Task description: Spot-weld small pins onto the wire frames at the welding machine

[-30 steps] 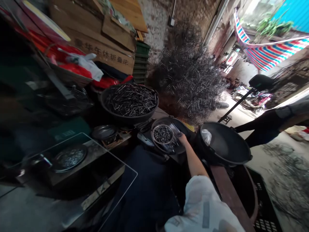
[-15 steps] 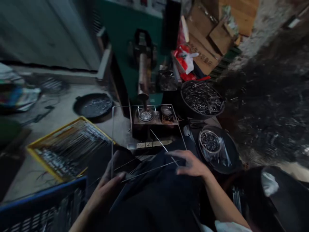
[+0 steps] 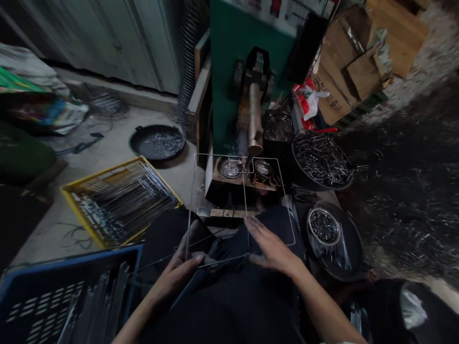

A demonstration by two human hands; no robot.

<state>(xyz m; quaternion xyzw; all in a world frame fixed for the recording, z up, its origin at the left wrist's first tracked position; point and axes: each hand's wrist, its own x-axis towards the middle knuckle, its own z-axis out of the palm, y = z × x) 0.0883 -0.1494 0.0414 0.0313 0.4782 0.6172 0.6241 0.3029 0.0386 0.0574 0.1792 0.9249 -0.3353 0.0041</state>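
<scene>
My left hand (image 3: 181, 267) is closed on the near left corner of a thin rectangular wire frame (image 3: 191, 200). The frame's far side reaches under the upright metal cylinder (image 3: 255, 114) of a green machine (image 3: 227, 71). A straight thin metal rod (image 3: 245, 193) runs lengthwise through the middle of the frame, its far end at the machine's tip. My right hand (image 3: 272, 248) has its fingers and thumb on that rod's near part; the exact grip is partly hidden. Small metal bits fill a round dish (image 3: 230, 168) beneath the machine; a second dish (image 3: 263, 168) stands beside it.
On the left are a yellow crate (image 3: 84, 220) of wire pieces, a blue crate (image 3: 138, 267) of metal rods and a black pan (image 3: 138, 145). To the right stand a pan (image 3: 322, 160) heaped with bent wires and a bowl (image 3: 324, 227) of small parts on a dark tray (image 3: 353, 243).
The view has swung left, so the surroundings appear further right. My right hand has brought the rod from a slant to nearly straight, with its far end now at the machine's tip.
</scene>
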